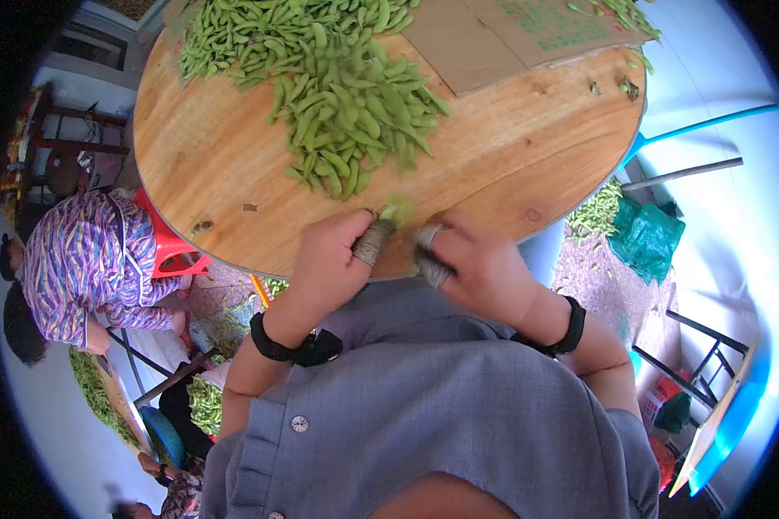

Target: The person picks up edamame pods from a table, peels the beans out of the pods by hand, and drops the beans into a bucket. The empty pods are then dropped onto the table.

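Note:
A heap of green soybean pods spreads over the round wooden table and tapers toward me. At the near edge, my left hand is closed, its wrapped thumb pressed in a pinch on a soybean pod that is blurred by motion. Just to the right, my right hand is closed too, fingers curled and smeared by movement. Grey wrapping and something dark show at its fingertips; what it grips there I cannot make out. A small gap separates the two hands.
Flattened cardboard covers the table's far right. At left, a person in a patterned top bends beside a red plastic stool. More pods and a green plastic bag lie on the floor at right, near a folding stool.

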A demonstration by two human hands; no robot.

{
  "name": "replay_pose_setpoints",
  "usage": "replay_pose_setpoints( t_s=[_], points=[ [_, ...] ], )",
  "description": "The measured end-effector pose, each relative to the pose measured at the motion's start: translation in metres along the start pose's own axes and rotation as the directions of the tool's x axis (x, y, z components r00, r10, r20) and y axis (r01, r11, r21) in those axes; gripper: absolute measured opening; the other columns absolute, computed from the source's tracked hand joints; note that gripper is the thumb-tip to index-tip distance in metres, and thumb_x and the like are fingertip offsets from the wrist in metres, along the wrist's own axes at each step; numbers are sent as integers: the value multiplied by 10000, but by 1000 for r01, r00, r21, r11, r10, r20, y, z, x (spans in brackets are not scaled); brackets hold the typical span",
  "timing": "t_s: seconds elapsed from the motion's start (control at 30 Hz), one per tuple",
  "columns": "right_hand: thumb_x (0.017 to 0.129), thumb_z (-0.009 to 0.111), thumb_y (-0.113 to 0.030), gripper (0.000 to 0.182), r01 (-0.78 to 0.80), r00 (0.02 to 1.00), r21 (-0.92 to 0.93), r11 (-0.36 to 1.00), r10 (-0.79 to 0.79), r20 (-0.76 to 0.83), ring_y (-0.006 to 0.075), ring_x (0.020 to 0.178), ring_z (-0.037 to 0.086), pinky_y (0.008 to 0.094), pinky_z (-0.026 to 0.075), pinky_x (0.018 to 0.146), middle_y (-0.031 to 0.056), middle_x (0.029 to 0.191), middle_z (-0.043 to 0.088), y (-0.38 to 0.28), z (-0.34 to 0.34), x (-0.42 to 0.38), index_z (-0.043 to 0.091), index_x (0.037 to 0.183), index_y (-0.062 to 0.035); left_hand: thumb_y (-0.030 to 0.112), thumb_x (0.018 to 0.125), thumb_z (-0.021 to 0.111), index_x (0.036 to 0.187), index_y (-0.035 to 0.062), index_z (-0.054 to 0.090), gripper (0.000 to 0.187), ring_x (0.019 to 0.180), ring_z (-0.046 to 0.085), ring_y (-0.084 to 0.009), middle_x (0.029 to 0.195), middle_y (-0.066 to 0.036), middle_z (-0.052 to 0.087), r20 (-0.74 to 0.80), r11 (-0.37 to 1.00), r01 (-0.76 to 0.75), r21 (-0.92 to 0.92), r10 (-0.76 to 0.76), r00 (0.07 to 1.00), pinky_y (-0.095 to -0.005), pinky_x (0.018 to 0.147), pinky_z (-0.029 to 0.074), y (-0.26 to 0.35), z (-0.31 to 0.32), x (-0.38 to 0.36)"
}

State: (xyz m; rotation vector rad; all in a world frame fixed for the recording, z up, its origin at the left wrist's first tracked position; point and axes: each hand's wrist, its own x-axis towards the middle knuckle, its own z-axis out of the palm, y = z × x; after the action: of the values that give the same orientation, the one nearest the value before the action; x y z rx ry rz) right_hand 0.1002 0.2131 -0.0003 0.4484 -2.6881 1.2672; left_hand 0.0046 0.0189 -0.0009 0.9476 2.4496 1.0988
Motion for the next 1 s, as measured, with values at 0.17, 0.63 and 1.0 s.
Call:
replay_pose_setpoints(
  t_s=[0.17, 0.63, 1.0],
  points=[
    [769, 630, -94, 187, -162, 987, 88, 983, 162, 2, 340, 710, 618, 372, 504, 580, 124, 737, 606, 10, -7, 8, 582, 944, -50, 72, 737, 580, 875, 60, 593, 138, 709, 585, -379, 744, -162, 597, 201, 961, -231, 154, 198, 959, -425, 585, 448, 20, -2, 2],
    [771, 651, -171, 215, -187, 982, -85, 979, 185, -26, 374, 686, 593, 412, 463, 593, 177, 713, 596, 30, -15, 54, 545, 850, 0, 260, 795, 661, 780, 27, 579, 247, 575, 553, -273, 646, -108, 559, 460, 997, 76, 34, -83, 884, -338, 545, 422, -33, -87, -68],
    [748, 678, -131, 246, -433, 885, 18, 901, 429, -183, 241, 614, 599, 355, 463, 545, 125, 709, 604, 33, 1, 81, 552, 909, 5, 183, 830, 667, 1017, 11, 583, 268, 792, 642, -207, 899, -112, 649, -167, 956, 143, -255, -189, 968, -303, 670, 506, 5, -25, -24]
  ],
)
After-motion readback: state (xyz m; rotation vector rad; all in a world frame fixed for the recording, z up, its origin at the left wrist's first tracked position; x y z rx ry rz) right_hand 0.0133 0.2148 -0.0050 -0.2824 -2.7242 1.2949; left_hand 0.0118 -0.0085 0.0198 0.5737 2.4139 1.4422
